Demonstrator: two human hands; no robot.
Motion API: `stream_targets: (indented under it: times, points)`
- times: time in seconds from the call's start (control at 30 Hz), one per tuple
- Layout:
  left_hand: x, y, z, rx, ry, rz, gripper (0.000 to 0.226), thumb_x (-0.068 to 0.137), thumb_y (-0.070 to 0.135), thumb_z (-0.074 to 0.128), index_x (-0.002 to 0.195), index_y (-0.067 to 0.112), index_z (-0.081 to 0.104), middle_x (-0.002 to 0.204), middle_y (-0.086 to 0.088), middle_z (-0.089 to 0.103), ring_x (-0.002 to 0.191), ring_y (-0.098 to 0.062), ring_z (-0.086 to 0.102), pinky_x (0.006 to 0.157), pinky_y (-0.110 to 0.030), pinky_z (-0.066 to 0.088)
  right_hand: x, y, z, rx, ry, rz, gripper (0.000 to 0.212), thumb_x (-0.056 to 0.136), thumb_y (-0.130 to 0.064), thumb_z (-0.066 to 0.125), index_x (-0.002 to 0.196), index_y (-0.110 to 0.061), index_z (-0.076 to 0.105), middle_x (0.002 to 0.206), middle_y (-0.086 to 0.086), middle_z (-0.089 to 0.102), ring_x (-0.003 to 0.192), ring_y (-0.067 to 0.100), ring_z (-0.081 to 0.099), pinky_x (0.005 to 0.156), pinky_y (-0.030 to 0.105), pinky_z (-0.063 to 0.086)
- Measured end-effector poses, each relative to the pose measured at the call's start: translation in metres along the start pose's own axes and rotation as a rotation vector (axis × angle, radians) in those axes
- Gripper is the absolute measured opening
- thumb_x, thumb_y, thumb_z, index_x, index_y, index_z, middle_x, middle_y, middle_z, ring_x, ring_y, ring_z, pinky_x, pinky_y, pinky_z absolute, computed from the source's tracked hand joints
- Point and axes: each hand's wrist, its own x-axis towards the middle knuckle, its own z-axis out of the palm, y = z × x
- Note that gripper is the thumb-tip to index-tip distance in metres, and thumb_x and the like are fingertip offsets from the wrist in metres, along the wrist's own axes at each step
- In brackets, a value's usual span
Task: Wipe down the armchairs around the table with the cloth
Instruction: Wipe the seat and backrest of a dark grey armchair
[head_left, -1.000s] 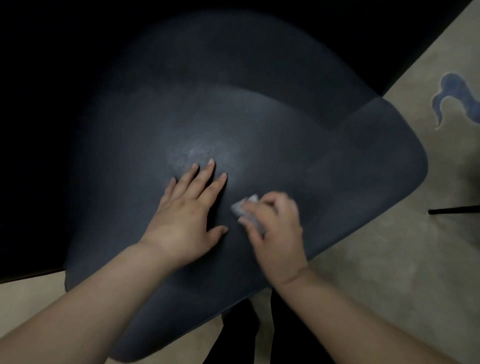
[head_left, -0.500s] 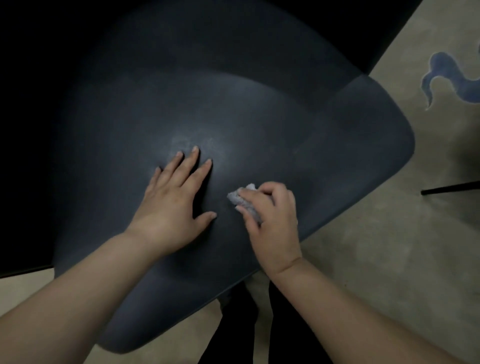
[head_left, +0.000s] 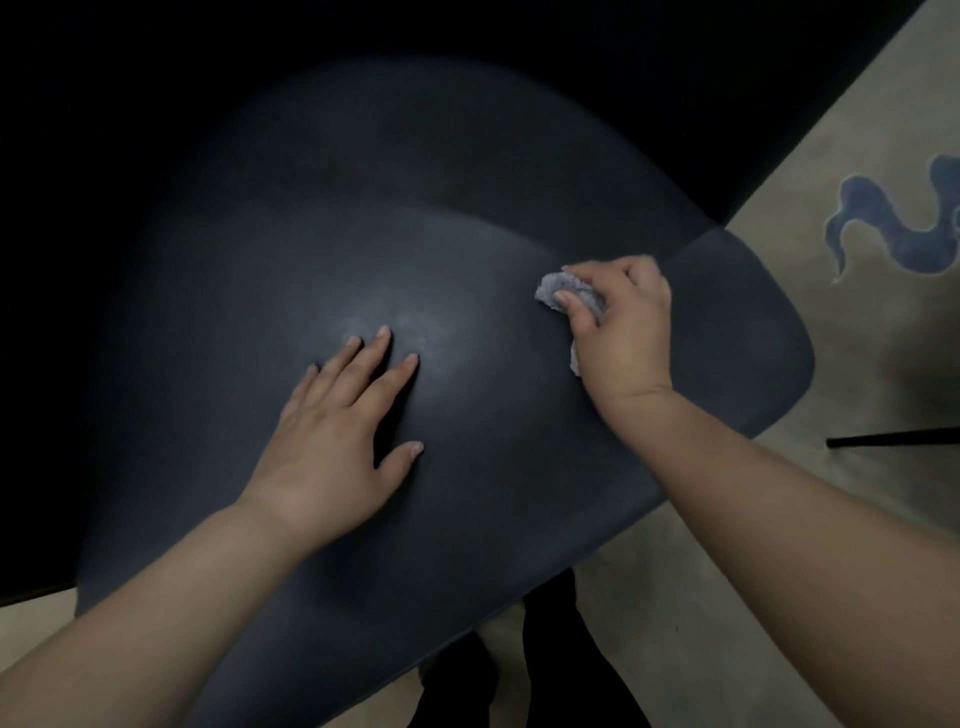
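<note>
While the left hand (head_left: 332, 447) lies flat — right grip (head_left: 618, 327) pinches cloth (head_left: 563, 291) on armchair (head_left: 260, 270).

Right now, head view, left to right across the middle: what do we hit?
Dark armchair seat → left hand flat on the seat → crumpled grey cloth → right hand gripping the cloth → beige carpet → blue swirl pattern on the carpet.

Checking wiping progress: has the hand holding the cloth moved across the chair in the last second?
Yes. The right hand with the cloth moved away from the left hand, toward the armchair's right side.
</note>
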Motion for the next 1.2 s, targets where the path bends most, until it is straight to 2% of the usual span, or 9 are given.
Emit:
stream_targets:
  times: [0.4, 0.57, 0.7, 0.83, 0.93, 1.0, 1.1, 1.17, 1.2]
  points:
    - [0.048, -0.037, -0.035, -0.100, 0.092, -0.186, 0.081, 0.089, 0.048, 0.060, 0.155, 0.031, 0.017, 0.163, 0.009, -0.003, 0.150, -0.014, -0.006, 0.120, -0.034, 0.000, 0.056, -0.042, 0.040, 0.049, 0.008, 0.093, 0.022, 0.088, -0.019, 0.066, 0.110, -0.018, 0.068, 0.105, -0.005, 0.040, 0.107, 0.021, 0.046, 0.089, 0.021, 0.034]
    - [0.062, -0.056, -0.044, -0.123, 0.104, -0.222, 0.081, 0.088, 0.052, 0.057, 0.155, 0.033, 0.015, 0.163, 0.010, -0.006, 0.150, -0.011, -0.008, 0.123, -0.035, 0.002, 0.100, -0.065, 0.063, 0.068, -0.043, 0.063, 0.021, 0.088, -0.019, 0.065, 0.109, -0.019, 0.067, 0.104, -0.006, 0.039, 0.109, 0.020, 0.045, 0.087, 0.020, 0.033]
    - [0.074, -0.069, -0.050, -0.171, 0.130, -0.242, 0.080, 0.089, 0.051, 0.057, 0.155, 0.034, 0.014, 0.161, 0.013, -0.008, 0.147, -0.005, -0.012, 0.118, -0.028, -0.002, 0.132, -0.084, 0.082, 0.101, -0.100, 0.092, 0.023, 0.090, -0.022, 0.063, 0.113, -0.022, 0.065, 0.106, -0.008, 0.037, 0.112, 0.017, 0.044, 0.086, 0.022, 0.033]
    - [0.086, -0.079, -0.057, -0.198, 0.153, -0.272, 0.081, 0.088, 0.050, 0.060, 0.155, 0.032, 0.019, 0.162, 0.013, -0.004, 0.149, -0.007, -0.008, 0.120, -0.032, 0.004, 0.163, -0.102, 0.095, 0.119, -0.148, 0.029, 0.036, 0.090, -0.020, 0.061, 0.126, -0.020, 0.056, 0.115, -0.006, 0.036, 0.118, 0.018, 0.044, 0.095, 0.019, 0.035]
    - [0.090, -0.086, -0.060, -0.210, 0.158, -0.294, 0.081, 0.088, 0.050, 0.061, 0.155, 0.033, 0.019, 0.162, 0.013, -0.003, 0.149, -0.008, -0.008, 0.119, -0.030, 0.003, 0.185, -0.120, 0.107, 0.098, -0.207, 0.036, 0.058, 0.087, -0.010, 0.056, 0.141, -0.020, 0.039, 0.129, -0.001, 0.032, 0.122, 0.014, 0.039, 0.105, 0.022, 0.034]
    - [0.091, -0.089, -0.061, -0.227, 0.163, -0.308, 0.079, 0.088, 0.052, 0.059, 0.154, 0.035, 0.019, 0.162, 0.013, -0.004, 0.149, -0.008, -0.008, 0.119, -0.031, 0.004, 0.195, -0.131, 0.116, 0.126, -0.185, 0.036, 0.061, 0.088, -0.005, 0.056, 0.144, -0.019, 0.034, 0.134, 0.002, 0.032, 0.120, 0.009, 0.040, 0.103, 0.013, 0.032]
    - [0.089, -0.092, -0.062, -0.241, 0.152, -0.311, 0.078, 0.089, 0.055, 0.055, 0.154, 0.037, 0.016, 0.161, 0.015, -0.007, 0.149, -0.006, -0.011, 0.121, -0.033, 0.008, 0.204, -0.140, 0.129, 0.200, -0.112, -0.003, 0.042, 0.090, 0.001, 0.055, 0.130, -0.011, 0.050, 0.123, 0.003, 0.041, 0.099, -0.013, 0.047, 0.080, -0.010, 0.027]
    - [0.088, -0.092, -0.063, -0.240, 0.140, -0.311, 0.080, 0.089, 0.053, 0.056, 0.154, 0.039, 0.013, 0.161, 0.017, -0.009, 0.147, -0.004, -0.015, 0.119, -0.029, 0.004, 0.205, -0.143, 0.138, 0.218, -0.139, -0.027, 0.034, 0.092, 0.003, 0.052, 0.124, -0.007, 0.057, 0.119, 0.001, 0.047, 0.096, -0.019, 0.050, 0.078, -0.008, 0.031]
    - [0.088, -0.092, -0.064, -0.237, 0.137, -0.308, 0.080, 0.089, 0.053, 0.055, 0.154, 0.039, 0.011, 0.160, 0.017, -0.011, 0.147, -0.002, -0.017, 0.118, -0.027, 0.002, 0.204, -0.143, 0.142, 0.206, -0.151, -0.041, 0.035, 0.092, 0.002, 0.052, 0.125, -0.008, 0.058, 0.122, 0.002, 0.051, 0.102, -0.012, 0.052, 0.083, -0.005, 0.034]
